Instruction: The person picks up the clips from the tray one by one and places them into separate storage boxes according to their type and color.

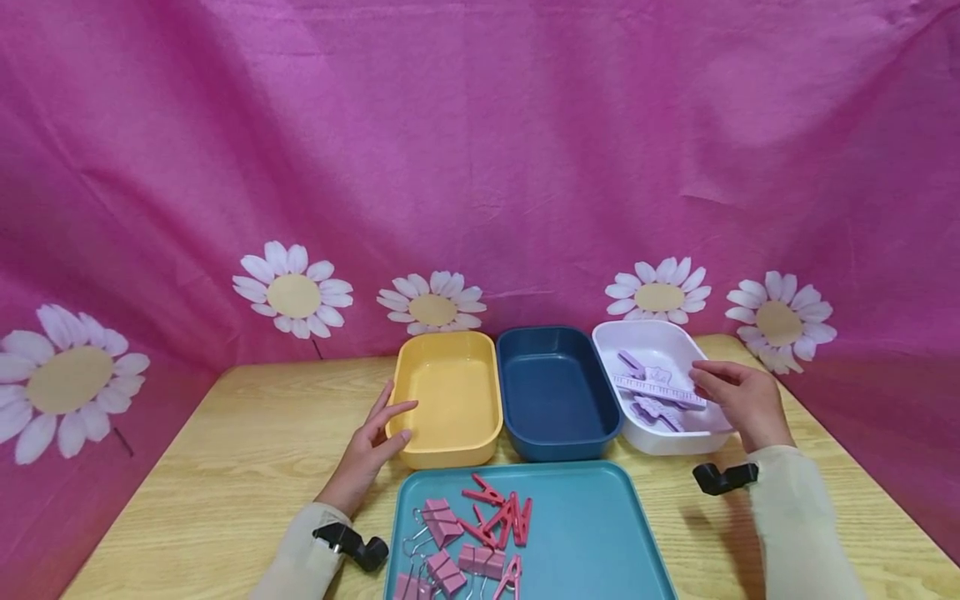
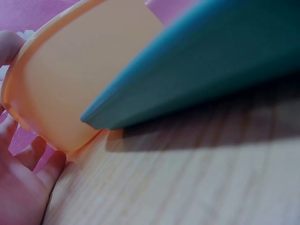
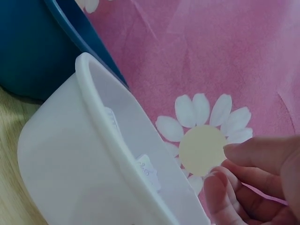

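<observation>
My left hand rests at the left rim of a yellow bin. Its thumb and one finger reach over the rim, while other fingers lie along the outside wall. On the right, my right hand hovers by the right rim of a white bin, fingers loosely bent and nothing seen between them. Inside that bin lie a lavender ruler, a purple clip and other small purple pieces, partly overlapping. In the right wrist view the bin's wall hides most of them.
A dark blue bin stands between the yellow and white ones. In front, a teal tray bears pink binder clips and red clothespins on its left half. A magenta cloth with daisies hangs behind the wooden table.
</observation>
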Demonstrator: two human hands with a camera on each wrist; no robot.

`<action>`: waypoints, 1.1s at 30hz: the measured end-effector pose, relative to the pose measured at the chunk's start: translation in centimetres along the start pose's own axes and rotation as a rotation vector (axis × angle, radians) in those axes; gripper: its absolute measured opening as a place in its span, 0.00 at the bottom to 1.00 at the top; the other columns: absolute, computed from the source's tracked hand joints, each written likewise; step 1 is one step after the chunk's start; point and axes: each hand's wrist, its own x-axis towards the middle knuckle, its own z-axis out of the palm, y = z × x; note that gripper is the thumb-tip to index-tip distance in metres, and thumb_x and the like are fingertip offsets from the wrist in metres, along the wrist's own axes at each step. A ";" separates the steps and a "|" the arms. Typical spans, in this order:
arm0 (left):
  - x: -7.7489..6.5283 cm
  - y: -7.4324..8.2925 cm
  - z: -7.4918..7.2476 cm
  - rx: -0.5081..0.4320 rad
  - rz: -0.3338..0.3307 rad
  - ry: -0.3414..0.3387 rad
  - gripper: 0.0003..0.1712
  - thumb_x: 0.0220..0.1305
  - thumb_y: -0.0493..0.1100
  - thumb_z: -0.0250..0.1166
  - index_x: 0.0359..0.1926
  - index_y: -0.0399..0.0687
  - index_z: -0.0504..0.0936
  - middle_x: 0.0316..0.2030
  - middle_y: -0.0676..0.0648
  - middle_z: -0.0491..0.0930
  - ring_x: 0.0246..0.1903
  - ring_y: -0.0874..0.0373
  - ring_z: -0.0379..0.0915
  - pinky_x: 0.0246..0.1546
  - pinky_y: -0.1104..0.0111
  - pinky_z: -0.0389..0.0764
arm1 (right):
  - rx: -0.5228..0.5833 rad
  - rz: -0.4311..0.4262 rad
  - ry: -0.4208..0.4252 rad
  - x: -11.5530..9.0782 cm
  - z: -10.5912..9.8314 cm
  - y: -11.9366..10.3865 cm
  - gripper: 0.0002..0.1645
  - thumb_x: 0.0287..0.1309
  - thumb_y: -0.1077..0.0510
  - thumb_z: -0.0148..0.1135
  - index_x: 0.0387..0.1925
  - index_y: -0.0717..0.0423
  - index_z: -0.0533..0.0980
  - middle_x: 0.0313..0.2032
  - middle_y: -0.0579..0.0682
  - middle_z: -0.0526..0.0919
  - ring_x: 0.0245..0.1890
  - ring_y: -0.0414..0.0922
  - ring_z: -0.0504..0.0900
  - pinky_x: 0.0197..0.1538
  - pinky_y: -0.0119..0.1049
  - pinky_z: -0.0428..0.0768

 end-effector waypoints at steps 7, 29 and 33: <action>0.0 0.1 0.1 -0.015 0.008 0.003 0.23 0.68 0.40 0.60 0.63 0.52 0.74 0.75 0.60 0.42 0.74 0.55 0.30 0.72 0.53 0.41 | 0.034 -0.054 -0.012 -0.4 0.2 -0.9 0.36 0.63 0.42 0.60 0.64 0.61 0.70 0.46 0.43 0.78 0.34 0.26 0.79 0.41 0.19 0.78; 0.0 0.2 -0.1 -0.017 -0.017 -0.014 0.24 0.66 0.48 0.63 0.63 0.54 0.75 0.75 0.62 0.41 0.74 0.56 0.32 0.71 0.60 0.49 | -0.053 -0.268 -0.103 -3.4 4.4 -5.3 0.33 0.60 0.42 0.63 0.58 0.61 0.76 0.48 0.56 0.83 0.36 0.32 0.81 0.41 0.25 0.81; 0.1 0.0 -0.1 -0.032 -0.004 -0.012 0.24 0.66 0.46 0.63 0.63 0.54 0.75 0.75 0.61 0.42 0.74 0.56 0.33 0.70 0.61 0.50 | -0.023 -0.314 -0.128 -4.0 5.3 -6.1 0.30 0.60 0.45 0.65 0.55 0.63 0.78 0.42 0.49 0.86 0.35 0.34 0.82 0.39 0.26 0.82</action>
